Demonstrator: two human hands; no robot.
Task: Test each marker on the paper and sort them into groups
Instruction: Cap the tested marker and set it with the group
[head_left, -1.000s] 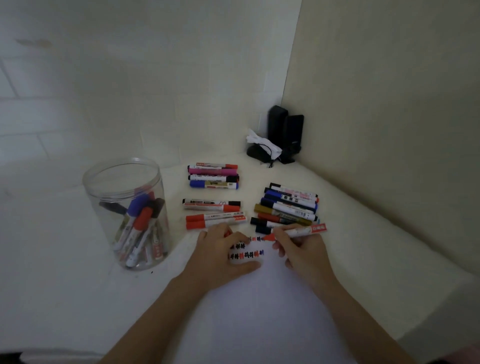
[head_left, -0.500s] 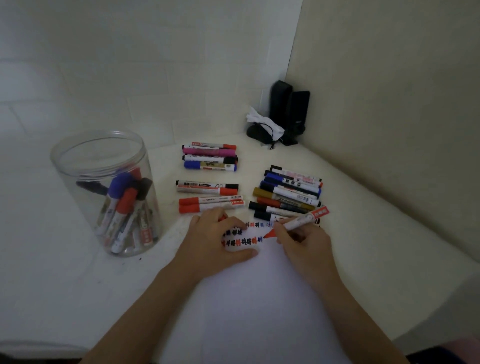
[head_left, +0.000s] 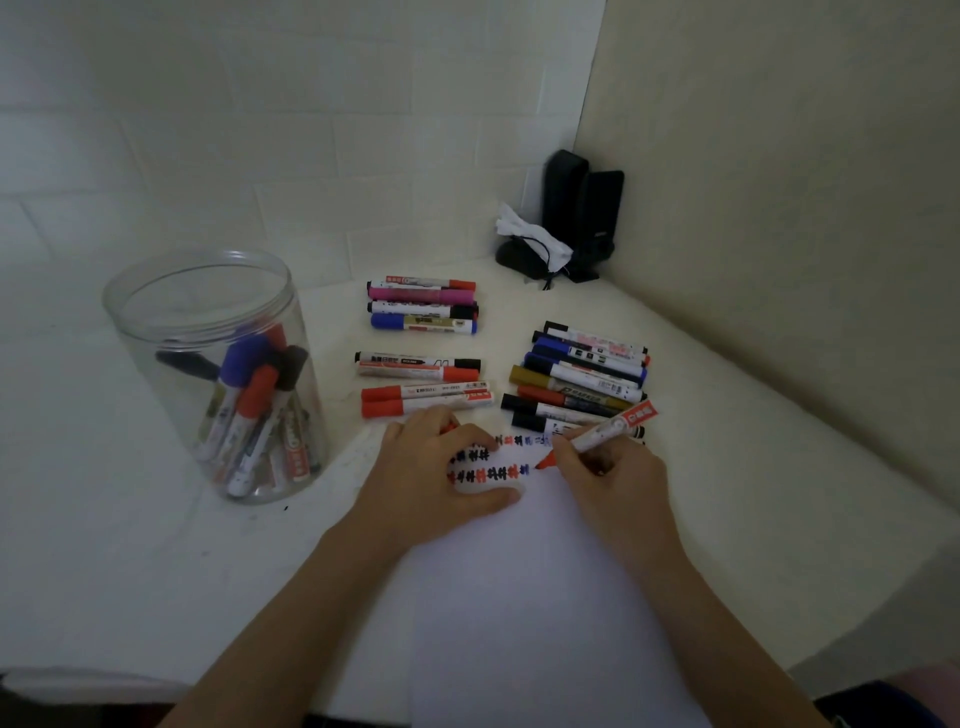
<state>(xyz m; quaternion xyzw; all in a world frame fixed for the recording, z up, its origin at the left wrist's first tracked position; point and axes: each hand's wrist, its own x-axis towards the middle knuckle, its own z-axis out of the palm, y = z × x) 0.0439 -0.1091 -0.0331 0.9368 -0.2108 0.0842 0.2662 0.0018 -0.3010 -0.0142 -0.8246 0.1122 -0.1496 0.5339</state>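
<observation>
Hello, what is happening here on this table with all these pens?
A person is testing markers on a white sheet of paper. The right hand holds an uncapped red marker with a white barrel, its tip at the paper beside rows of red, black and blue test marks. The left hand presses the sheet flat. Sorted groups of markers lie behind, and a clear plastic jar holds more.

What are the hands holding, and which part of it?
The right hand pinches a red marker low on its barrel, near the tip. The left hand lies on the paper; something red peeks from under it, too hidden to tell.
</observation>
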